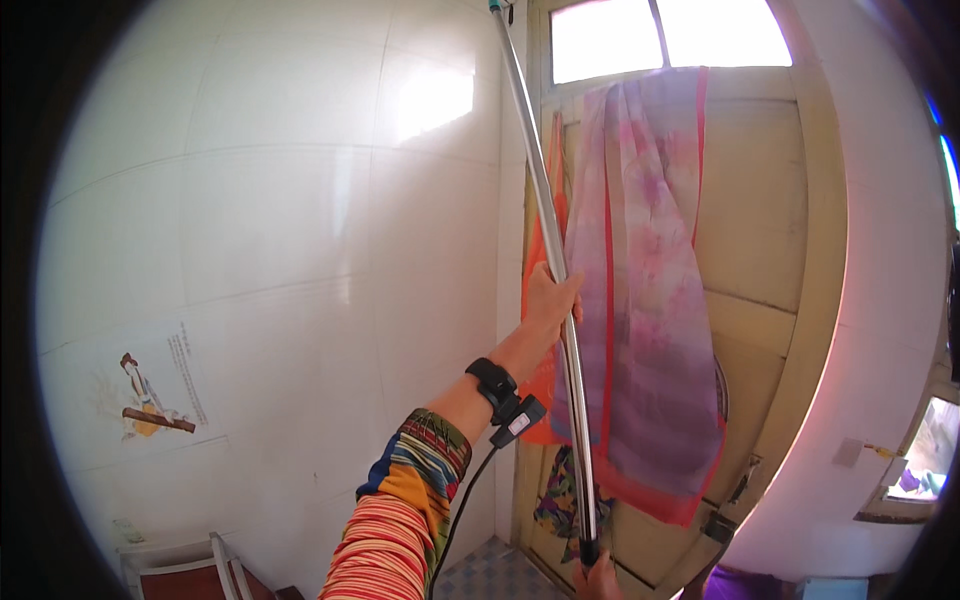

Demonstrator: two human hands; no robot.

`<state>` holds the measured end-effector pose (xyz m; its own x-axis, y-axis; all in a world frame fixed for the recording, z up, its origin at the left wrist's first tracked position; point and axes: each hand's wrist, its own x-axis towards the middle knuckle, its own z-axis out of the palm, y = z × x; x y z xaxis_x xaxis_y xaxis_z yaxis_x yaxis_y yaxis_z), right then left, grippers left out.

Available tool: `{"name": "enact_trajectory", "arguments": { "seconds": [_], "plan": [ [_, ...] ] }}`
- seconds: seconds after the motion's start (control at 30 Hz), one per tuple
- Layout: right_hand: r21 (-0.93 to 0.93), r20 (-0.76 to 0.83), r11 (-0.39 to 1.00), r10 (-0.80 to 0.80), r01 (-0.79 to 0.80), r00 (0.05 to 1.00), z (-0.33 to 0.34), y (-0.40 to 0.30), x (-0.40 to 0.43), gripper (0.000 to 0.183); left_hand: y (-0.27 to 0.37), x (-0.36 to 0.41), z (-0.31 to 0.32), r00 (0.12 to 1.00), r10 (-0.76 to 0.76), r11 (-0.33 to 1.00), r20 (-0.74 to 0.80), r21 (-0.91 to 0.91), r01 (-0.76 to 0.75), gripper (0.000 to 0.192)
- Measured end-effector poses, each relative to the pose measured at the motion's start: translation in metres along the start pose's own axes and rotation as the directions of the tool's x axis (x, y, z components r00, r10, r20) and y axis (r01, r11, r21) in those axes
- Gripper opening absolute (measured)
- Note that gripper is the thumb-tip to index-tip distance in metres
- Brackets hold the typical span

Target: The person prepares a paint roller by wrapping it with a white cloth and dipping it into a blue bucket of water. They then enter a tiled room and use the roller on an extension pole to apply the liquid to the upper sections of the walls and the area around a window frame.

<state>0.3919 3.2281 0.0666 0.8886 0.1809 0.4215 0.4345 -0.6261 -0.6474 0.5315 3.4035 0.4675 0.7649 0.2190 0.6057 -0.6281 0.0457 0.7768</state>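
Observation:
A long shiny metal pole (576, 390) runs upward and slightly left before me, its top ending in a teal fitting (495, 4) at the picture's upper rim. Whatever lies beyond that fitting is cut off. My left hand (553, 296) is wrapped around the pole about midway up. On that wrist sits a black strap with a small device (504, 397) and a cable. Low in the view, my right hand (598, 579) grips the pole's black lower end (589, 551). Behind the pole hangs a sheer purple-pink cloth with red edging (649, 300).
The cloth hangs on a yellowish wooden door (757, 210) below bright window panes (607, 41). Beside it hang an orange cloth (536, 420) and a patterned cloth (556, 499). A white tiled wall (300, 225) stands left. At lower left is a piece of furniture (184, 581).

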Motion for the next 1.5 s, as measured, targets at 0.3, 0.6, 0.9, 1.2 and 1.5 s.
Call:
{"name": "enact_trajectory", "arguments": {
  "seconds": [0.3, 0.6, 0.9, 1.2, 1.5],
  "plan": [
    [-0.101, 0.238, 0.966, 0.256, -0.238, 0.937, -0.091, 0.107, -0.192, 0.044, -0.039, -0.057, 0.055, 0.991, -0.108, 0.992, -0.074, -0.070, 0.103, 0.023],
    [0.212, 0.188, 0.975, 0.021, -0.062, 0.982, -0.124, 0.279, -0.433, 0.032, -0.090, -0.236, 0.121, 0.957, -0.190, 0.982, -0.218, -0.037, 0.186, 0.025],
    [0.263, 0.485, 0.903, 0.182, -0.341, 0.856, -0.111, 0.253, -0.398, 0.030, -0.081, -0.266, 0.114, 0.997, -0.058, 0.998, 0.042, -0.017, 0.059, 0.024],
    [0.505, 0.504, 0.659, 0.298, -0.557, 0.811, 0.003, 0.139, -0.312, 0.013, -0.033, -0.132, 0.067, 0.998, 0.066, 0.949, -0.004, 0.309, -0.061, 0.027],
    [0.668, 0.322, 0.614, 0.270, -0.420, 0.907, 0.030, -0.058, -0.122, 0.018, 0.032, 0.001, -0.002, 0.967, 0.245, 0.946, 0.066, 0.201, -0.253, 0.035]
  ]
}}
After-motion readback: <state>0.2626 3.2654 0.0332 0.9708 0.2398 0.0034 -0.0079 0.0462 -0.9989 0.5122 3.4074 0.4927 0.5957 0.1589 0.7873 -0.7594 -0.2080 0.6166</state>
